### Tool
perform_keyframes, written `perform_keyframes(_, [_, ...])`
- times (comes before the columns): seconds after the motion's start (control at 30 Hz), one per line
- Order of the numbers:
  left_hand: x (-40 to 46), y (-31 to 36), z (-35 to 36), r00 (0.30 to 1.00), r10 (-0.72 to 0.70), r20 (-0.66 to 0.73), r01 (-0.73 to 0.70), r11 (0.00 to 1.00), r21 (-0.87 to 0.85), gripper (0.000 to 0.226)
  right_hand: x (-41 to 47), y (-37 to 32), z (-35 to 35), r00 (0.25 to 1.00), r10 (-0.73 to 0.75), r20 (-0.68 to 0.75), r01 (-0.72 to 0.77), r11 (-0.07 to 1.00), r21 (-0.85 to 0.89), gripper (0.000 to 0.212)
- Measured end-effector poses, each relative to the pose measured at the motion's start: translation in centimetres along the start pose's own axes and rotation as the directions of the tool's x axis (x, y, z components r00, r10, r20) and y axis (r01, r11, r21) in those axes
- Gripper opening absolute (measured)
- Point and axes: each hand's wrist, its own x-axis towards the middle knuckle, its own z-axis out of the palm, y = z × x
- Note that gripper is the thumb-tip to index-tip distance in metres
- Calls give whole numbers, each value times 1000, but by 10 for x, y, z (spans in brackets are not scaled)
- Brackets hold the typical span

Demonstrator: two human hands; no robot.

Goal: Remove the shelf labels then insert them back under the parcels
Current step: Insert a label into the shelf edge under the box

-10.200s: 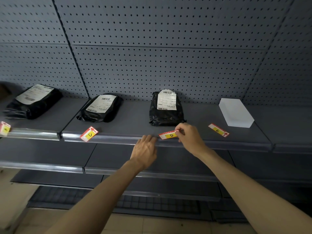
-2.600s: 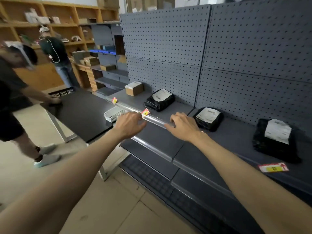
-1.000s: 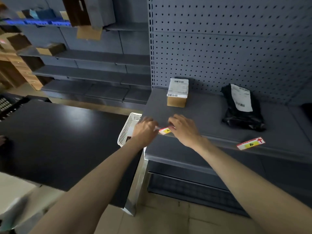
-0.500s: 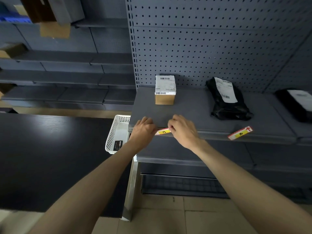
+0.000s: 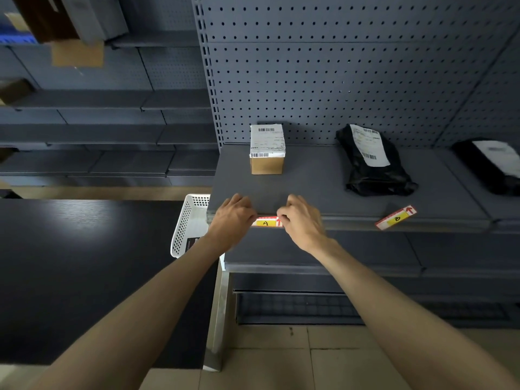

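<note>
A yellow and red shelf label marked A (image 5: pixel 266 222) lies flat along the front rail of the grey shelf (image 5: pixel 315 190), below a small cardboard box parcel (image 5: pixel 266 149). My left hand (image 5: pixel 232 218) pinches its left end and my right hand (image 5: pixel 301 219) pinches its right end. A second label marked B (image 5: pixel 396 218) lies loose and tilted on the shelf's front edge, in front of a black bag parcel (image 5: pixel 371 161). Another black bag parcel (image 5: pixel 489 164) shows at the far right.
A white perforated basket (image 5: pixel 188 223) stands against the shelf's left end, on a black table (image 5: pixel 90 266). Grey pegboard (image 5: pixel 337 68) backs the shelf. Lower shelves (image 5: pixel 323 266) sit under my hands. More shelving with boxes is at the far left.
The view has settled in front of the box parcel. Label A, tilted between my fingers half a second ago, now lies level against the shelf's front rail with both hands at its ends.
</note>
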Motion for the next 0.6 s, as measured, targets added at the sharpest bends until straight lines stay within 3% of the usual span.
perform_keyframes(0.33, [6,12,2,1000,-20,-11,20,1000,13,9,-8,16,-13,999,-33,-7,33,999,32,12])
perform_keyframes(0.6, [51,104,30,1000,18,-22,-20,996,-84,12,-52,117,-70,999,50,0,-50,996,-73,12])
